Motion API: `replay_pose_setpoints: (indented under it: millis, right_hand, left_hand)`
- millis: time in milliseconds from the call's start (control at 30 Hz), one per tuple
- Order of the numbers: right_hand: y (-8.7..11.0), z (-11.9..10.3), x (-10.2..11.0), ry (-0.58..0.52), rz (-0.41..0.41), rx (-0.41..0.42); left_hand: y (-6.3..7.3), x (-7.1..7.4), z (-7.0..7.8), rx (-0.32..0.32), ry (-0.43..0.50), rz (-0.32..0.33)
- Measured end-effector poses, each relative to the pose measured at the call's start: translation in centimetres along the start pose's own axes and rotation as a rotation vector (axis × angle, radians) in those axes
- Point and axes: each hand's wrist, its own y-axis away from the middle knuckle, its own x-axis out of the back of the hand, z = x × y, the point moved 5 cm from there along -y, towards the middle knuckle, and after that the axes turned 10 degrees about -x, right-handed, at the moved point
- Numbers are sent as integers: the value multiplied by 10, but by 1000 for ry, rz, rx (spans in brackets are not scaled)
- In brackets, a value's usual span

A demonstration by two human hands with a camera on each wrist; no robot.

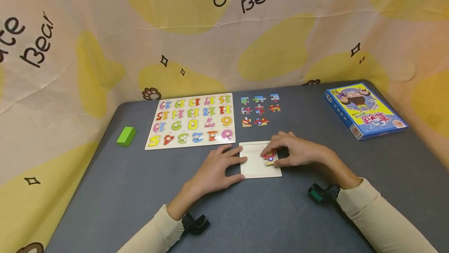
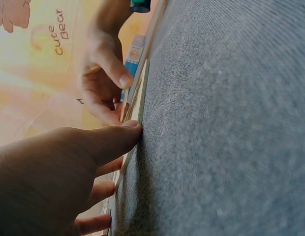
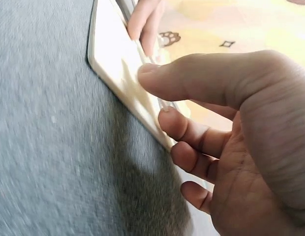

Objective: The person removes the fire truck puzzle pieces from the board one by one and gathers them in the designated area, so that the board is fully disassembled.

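Note:
In the head view a white puzzle tray point(image 1: 253, 163) lies flat on the table before me. My left hand point(image 1: 218, 169) rests at its left edge with fingers spread, fingertips on the border. The thumb point(image 2: 118, 140) touches the tray's near corner in the left wrist view. Over the tray's right part, my right hand point(image 1: 298, 151) pinches a jigsaw piece point(image 1: 269, 157) between thumb and fingers. This piece carries a red vehicle picture with a wheel and a yellowish lower edge. In the right wrist view, the thumb point(image 3: 177, 81) hides most of the piece.
Several loose jigsaw pieces point(image 1: 259, 109) lie in rows beyond the tray. A number board point(image 1: 170, 120) is left of them, and a green block point(image 1: 126, 136) stands farther left. At the back right lies a blue and yellow box point(image 1: 366, 110). A printed cloth point(image 1: 196, 50) hangs behind the table.

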Motion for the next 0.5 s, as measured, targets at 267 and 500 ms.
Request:
replay_pose_setpoints:
  millis: [267, 500]
  right_hand:
    - [-3, 21, 10, -33, 109, -34]
    - [0, 42, 24, -28, 228, -72]
  left_hand:
    - [1, 0, -1, -3, -5, 2]
    - [1, -1, -1, -3, 2, 5]
